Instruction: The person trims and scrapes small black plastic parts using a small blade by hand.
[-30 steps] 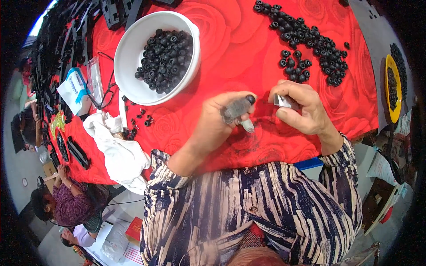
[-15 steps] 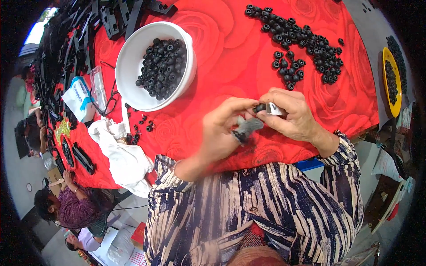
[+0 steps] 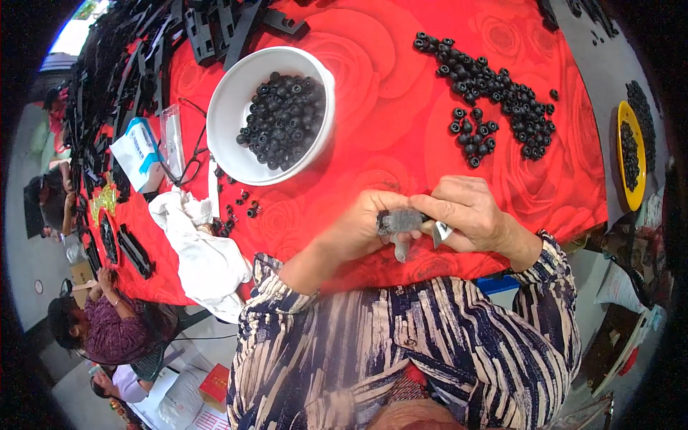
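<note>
My hands meet over the near edge of the red table. My left hand [image 3: 358,223] is closed, with a grey, dark-edged fuzzy piece [image 3: 403,221] at its fingers; its exact kind is unclear. Pinched in my right hand [image 3: 471,213] is a small flat blade-like piece [image 3: 441,233], partly white. Whatever lies between the two sets of fingertips is mostly hidden. Beyond my hands stands a white bowl [image 3: 328,132] of small round black parts [image 3: 283,118]. More of these black parts [image 3: 512,100] lie loose at the far right of the table.
A white cloth [image 3: 201,251] lies left, near scattered black bits [image 3: 229,222]. Glasses [image 3: 190,168] and a blue-white packet [image 3: 140,156] are beside the bowl. Long black parts [image 3: 215,32] pile up far left. A yellow tray [image 3: 623,193] stands right. A person [image 3: 115,330] sits at left.
Both hands have come down slightly toward me. The left hand has turned, bringing the grey piece level in front of its fingers. The view has shifted a little.
</note>
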{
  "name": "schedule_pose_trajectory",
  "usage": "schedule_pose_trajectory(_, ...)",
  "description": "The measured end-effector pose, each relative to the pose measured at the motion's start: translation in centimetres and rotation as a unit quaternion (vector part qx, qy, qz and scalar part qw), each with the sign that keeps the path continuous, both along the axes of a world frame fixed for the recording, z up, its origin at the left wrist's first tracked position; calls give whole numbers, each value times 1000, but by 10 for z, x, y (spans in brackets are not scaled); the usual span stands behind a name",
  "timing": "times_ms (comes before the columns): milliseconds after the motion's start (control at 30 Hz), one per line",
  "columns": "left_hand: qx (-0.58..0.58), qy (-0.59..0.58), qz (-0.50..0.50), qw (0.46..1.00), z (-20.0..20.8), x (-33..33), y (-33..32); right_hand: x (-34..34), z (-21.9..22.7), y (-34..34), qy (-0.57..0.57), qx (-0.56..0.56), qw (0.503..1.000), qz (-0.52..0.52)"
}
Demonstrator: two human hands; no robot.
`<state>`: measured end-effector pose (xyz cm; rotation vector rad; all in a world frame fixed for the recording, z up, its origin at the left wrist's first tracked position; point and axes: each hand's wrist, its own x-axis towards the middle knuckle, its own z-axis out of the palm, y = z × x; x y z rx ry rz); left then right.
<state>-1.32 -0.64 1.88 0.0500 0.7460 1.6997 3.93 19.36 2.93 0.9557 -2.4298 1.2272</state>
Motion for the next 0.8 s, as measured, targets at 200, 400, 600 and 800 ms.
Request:
schedule_pose_trajectory(200, 20, -28, 62, 997, -19, 5, -2, 0, -2, -11, 62, -31, 997, -30)
schedule_pose_trajectory(400, 41, -46, 116, 991, -22, 7, 4, 3, -2, -14, 79, -35, 991, -105)
schedule_pose_trajectory(600, 26, -17, 49, 998, -24, 0, 0, 2, -1, -14, 78, -37, 992, -90)
schedule_pose_trajectory(800, -36, -16, 22, 999, -17, 0, -3, -1, -1, -10, 60, -37, 996, -49)
